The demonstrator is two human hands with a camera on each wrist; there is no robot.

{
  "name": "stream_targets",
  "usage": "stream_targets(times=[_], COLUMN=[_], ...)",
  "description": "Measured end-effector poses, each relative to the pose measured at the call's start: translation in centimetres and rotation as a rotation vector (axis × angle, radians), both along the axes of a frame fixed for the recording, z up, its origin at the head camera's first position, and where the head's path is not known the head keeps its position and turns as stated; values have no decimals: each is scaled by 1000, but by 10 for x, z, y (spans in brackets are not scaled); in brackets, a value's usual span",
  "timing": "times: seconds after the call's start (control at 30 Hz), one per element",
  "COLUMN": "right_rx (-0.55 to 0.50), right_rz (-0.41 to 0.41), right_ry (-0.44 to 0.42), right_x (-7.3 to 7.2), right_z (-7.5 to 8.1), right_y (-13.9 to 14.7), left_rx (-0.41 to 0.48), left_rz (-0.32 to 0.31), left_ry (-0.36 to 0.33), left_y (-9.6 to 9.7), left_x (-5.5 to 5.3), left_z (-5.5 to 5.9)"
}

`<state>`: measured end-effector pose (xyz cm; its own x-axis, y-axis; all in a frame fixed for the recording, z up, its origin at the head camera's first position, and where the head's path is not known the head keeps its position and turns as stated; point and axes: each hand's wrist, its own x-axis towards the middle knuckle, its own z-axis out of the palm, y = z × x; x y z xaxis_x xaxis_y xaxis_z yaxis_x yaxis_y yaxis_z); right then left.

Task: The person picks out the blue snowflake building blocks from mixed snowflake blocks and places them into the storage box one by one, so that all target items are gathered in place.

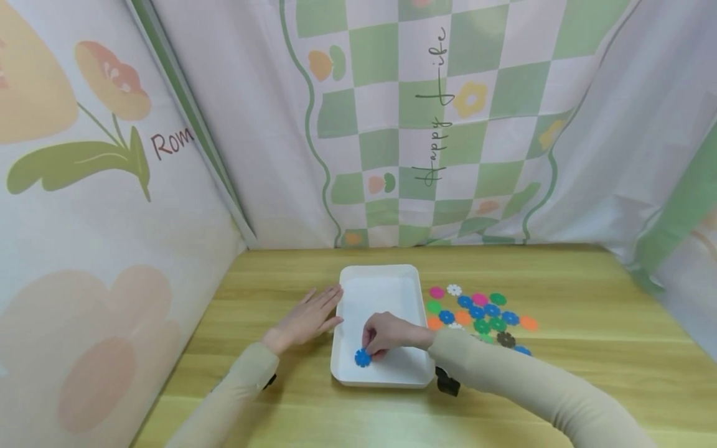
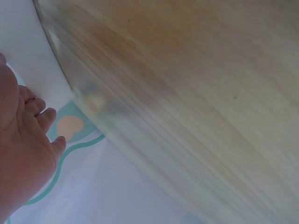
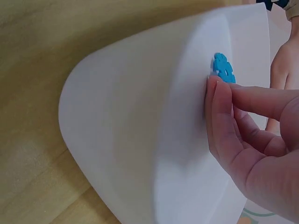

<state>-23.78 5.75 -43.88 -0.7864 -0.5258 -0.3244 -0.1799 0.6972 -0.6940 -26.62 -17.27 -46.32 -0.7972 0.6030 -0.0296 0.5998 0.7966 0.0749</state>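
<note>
My right hand point(image 1: 388, 332) pinches a blue notched snowflake disc point(image 1: 363, 358) between thumb and fingertips, low over the near left part of a white tray point(image 1: 381, 289). In the right wrist view the disc point(image 3: 221, 66) pokes out beyond the fingertips, and whether it touches the tray floor I cannot tell. My left hand point(image 1: 308, 316) lies at the tray's left rim with fingers extended, fingertips touching it. Seen from the left wrist, that hand point(image 2: 28, 140) shows only partly at the frame's edge and holds nothing.
Right of the tray, several snowflake discs point(image 1: 477, 312) in blue, green, orange, pink, white and dark brown lie spread on the wooden table point(image 1: 269, 274). My right forearm covers some of them. A printed curtain point(image 1: 381, 112) hangs behind the table.
</note>
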Motion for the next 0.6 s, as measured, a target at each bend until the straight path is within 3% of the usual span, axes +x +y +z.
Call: stream_targets(times=[0.4,0.6], right_rx=[62,10], right_rz=[-6,-2], right_ry=[-2,-1], right_x=[1,-2], right_z=[2,5], right_y=[1,13], left_rx=[0,8], left_rz=[3,-1], left_ry=[-10,-10], left_y=[-1,-1], left_x=[-1,-1], left_z=[-2,-2])
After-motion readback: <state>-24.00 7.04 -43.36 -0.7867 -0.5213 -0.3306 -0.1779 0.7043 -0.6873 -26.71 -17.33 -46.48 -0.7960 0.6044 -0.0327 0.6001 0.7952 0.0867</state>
